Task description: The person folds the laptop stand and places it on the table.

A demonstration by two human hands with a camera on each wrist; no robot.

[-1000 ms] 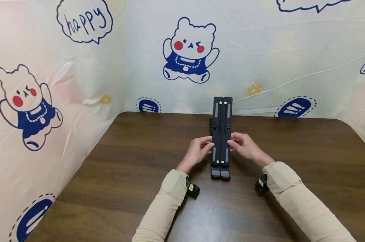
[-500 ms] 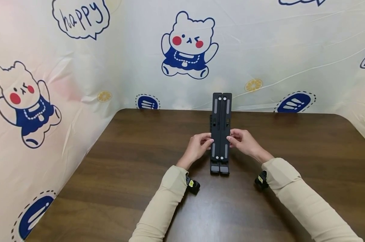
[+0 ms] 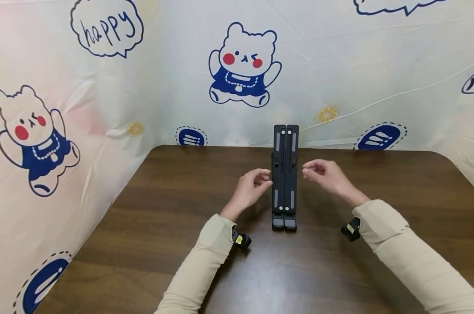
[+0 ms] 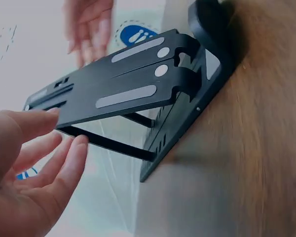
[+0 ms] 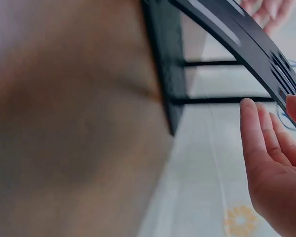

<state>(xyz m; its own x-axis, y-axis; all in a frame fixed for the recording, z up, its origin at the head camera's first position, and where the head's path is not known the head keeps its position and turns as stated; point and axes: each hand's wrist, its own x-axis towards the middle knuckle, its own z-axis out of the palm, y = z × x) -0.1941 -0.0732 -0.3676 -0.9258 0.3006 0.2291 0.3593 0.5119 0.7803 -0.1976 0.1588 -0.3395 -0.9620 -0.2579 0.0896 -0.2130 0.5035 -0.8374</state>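
A black laptop stand (image 3: 285,174), narrowed so its two arms lie side by side, stands on the table. Grey pads and white round dots mark its sloped top. Thin struts (image 4: 116,144) hold that top up above the base in the left wrist view. My left hand (image 3: 250,189) is at the stand's left side, fingers loosely bent and holding nothing; whether the thumb still touches the edge, I cannot tell. To the right, my right hand (image 3: 329,176) hovers apart from the stand in the head view. Its fingers (image 5: 254,131) are extended, with nothing between them and the thumb.
The brown wooden table (image 3: 162,209) spreads around the stand. Behind and to the left hangs a pale curtain (image 3: 174,78) with printed bears. A small black camera (image 3: 241,240) sits on the left wrist, another camera (image 3: 351,230) on the right.
Both hands held the stand's sides earlier. Now they have let go; the right hand has moved away to the right, the left slightly to the left. The stand keeps its raised shape.
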